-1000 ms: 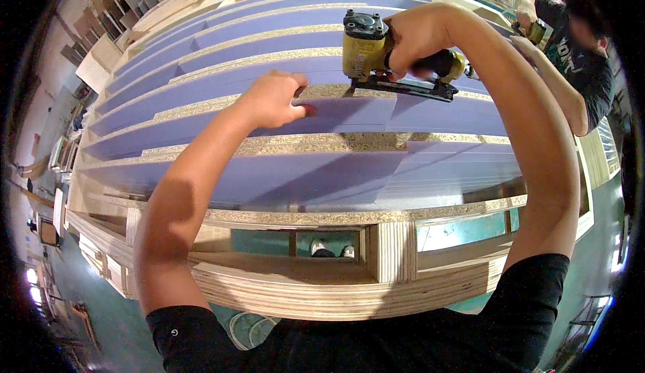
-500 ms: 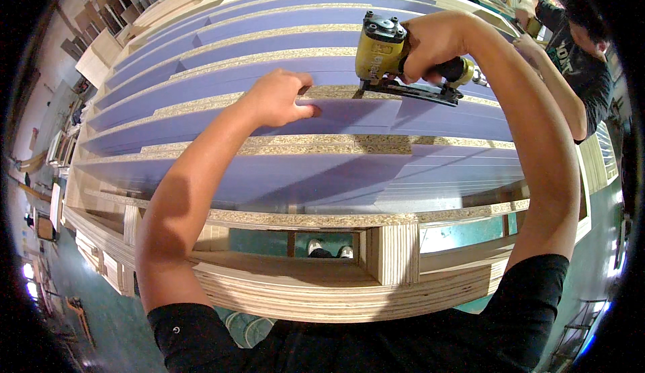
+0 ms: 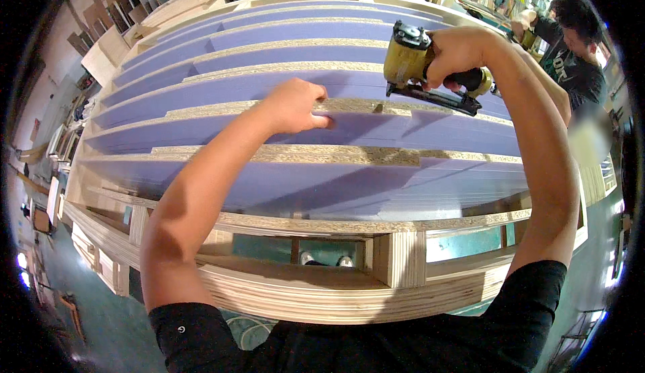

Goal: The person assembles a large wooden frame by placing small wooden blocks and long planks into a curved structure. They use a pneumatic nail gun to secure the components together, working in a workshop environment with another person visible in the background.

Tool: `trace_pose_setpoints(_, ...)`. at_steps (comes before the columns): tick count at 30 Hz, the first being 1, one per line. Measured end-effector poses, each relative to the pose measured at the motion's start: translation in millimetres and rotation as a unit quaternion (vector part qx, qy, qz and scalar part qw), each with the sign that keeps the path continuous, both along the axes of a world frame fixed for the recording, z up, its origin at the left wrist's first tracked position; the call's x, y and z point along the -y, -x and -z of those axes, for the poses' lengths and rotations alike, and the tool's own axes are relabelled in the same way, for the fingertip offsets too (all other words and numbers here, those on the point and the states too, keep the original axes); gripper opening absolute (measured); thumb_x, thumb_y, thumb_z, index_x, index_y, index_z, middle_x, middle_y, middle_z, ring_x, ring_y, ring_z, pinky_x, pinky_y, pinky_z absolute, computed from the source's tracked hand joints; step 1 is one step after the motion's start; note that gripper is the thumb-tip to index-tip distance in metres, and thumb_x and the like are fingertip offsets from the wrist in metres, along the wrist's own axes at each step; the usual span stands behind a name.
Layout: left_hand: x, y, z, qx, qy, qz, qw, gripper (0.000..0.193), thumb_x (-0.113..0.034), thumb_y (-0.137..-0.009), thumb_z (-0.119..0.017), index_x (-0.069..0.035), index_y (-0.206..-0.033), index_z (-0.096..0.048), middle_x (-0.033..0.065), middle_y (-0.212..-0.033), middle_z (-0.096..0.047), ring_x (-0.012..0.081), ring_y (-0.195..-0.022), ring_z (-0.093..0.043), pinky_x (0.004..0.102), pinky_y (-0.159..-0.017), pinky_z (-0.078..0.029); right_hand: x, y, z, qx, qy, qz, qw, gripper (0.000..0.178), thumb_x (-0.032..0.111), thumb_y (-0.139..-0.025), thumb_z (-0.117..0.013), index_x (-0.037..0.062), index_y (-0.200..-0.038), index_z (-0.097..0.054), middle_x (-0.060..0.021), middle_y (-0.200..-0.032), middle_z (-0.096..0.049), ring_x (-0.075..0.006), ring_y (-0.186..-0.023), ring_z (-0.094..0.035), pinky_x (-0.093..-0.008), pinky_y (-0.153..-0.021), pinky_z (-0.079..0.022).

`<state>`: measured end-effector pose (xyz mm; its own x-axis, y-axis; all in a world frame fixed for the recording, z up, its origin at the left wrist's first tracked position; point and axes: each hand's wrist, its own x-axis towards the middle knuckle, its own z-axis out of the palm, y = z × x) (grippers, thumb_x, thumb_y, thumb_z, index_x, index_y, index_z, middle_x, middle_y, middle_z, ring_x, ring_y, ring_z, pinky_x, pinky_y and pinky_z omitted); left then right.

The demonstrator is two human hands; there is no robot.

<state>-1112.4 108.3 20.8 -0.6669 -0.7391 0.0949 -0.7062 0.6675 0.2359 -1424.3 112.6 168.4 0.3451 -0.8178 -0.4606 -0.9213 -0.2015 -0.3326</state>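
My right hand (image 3: 451, 54) is closed round the handle of a yellow and black pneumatic nail gun (image 3: 406, 62). Its nose hangs just above the chipboard edge of an upright purple-faced board (image 3: 363, 126), apart from it. To the left, my left hand (image 3: 295, 106) straddles that same edge, thumb on the near side and fingers over the far side, pinching the board. Its fingertips are partly blurred. Nearer to me stands another board with a chipboard edge (image 3: 295, 153).
A layered wooden frame (image 3: 322, 292) runs between me and the boards. Several more upright purple boards (image 3: 282, 54) stand in rows beyond. Another person (image 3: 574, 57) works at the far right. Timber pieces (image 3: 185, 7) are stacked at the far left.
The nail gun has lifted off the board's edge and shifted right in my right hand. My left hand has slid slightly right along the edge. The view has tipped a little.
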Motion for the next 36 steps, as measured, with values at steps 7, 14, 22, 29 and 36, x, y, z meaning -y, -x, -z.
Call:
trace_pose_setpoints(7, 13.0, -112.8, -36.5, -0.062, 0.042, -0.080, 0.994, 0.058, -0.047, -0.082, -0.081, -0.003, -0.118, -0.068, 0.0217, -0.128, -0.065, 0.0390, -0.118, -0.062, 0.0473, -0.099, -0.051, 35.6, -77.0, -51.6, -0.139, 0.181, -0.058, 0.972, 0.036, 0.004, -0.072, -0.075, 0.0000, -0.107, -0.069, -0.0114, -0.081, -0.072, -0.0203, -0.066, -0.069, -0.0368, -0.062, -0.056)
trace_pose_setpoints(14, 87.8, -315.2, -27.8, 0.013, 0.108, -0.140, 0.984, 0.065, -0.031, -0.074, -0.088, -0.007, -0.128, -0.062, 0.0179, -0.128, -0.067, 0.0358, -0.117, -0.064, 0.0451, -0.098, -0.052, 98.2, -211.5, -53.7, -0.166, 0.388, -0.206, 0.883, 0.046, 0.005, -0.075, -0.075, 0.0043, -0.120, -0.064, -0.0179, -0.098, -0.071, -0.0325, -0.086, -0.072, -0.0429, -0.077, -0.058)
trace_pose_setpoints(22, 143.0, -337.4, 3.9, 0.009, -0.051, -0.128, 0.990, 0.063, -0.030, -0.071, -0.092, -0.008, -0.124, -0.067, 0.0149, -0.118, -0.073, 0.0326, -0.109, -0.068, 0.0433, -0.092, -0.054, 116.8, -375.0, -9.6, -0.059, 0.116, -0.192, 0.973, 0.032, 0.008, -0.076, -0.074, 0.0043, -0.108, -0.075, -0.0045, -0.082, -0.074, -0.0135, -0.067, -0.067, -0.0319, -0.065, -0.053)
trace_pose_setpoints(29, 132.5, -323.2, 9.1, 0.004, -0.080, -0.131, 0.988, 0.060, -0.038, -0.077, -0.087, -0.008, -0.126, -0.070, 0.0150, -0.122, -0.073, 0.0319, -0.113, -0.068, 0.0424, -0.095, -0.054, 148.0, -416.1, 13.8, -0.010, 0.014, -0.137, 0.990, 0.026, 0.007, -0.074, -0.073, 0.0015, -0.099, -0.075, -0.0054, -0.082, -0.073, -0.0125, -0.062, -0.062, -0.0307, -0.058, -0.051)
trace_pose_setpoints(36, 138.2, -335.0, 16.4, -0.010, -0.065, -0.146, 0.987, 0.071, -0.037, -0.078, -0.086, -0.009, -0.139, -0.063, 0.0136, -0.135, -0.068, 0.0328, -0.123, -0.065, 0.0424, -0.103, -0.051, 162.1, -443.1, 24.0, 0.007, -0.044, -0.115, 0.992, 0.029, 0.002, -0.073, -0.071, -0.0032, -0.101, -0.072, -0.0086, -0.094, -0.075, -0.0131, -0.059, -0.060, -0.0308, -0.052, -0.051)
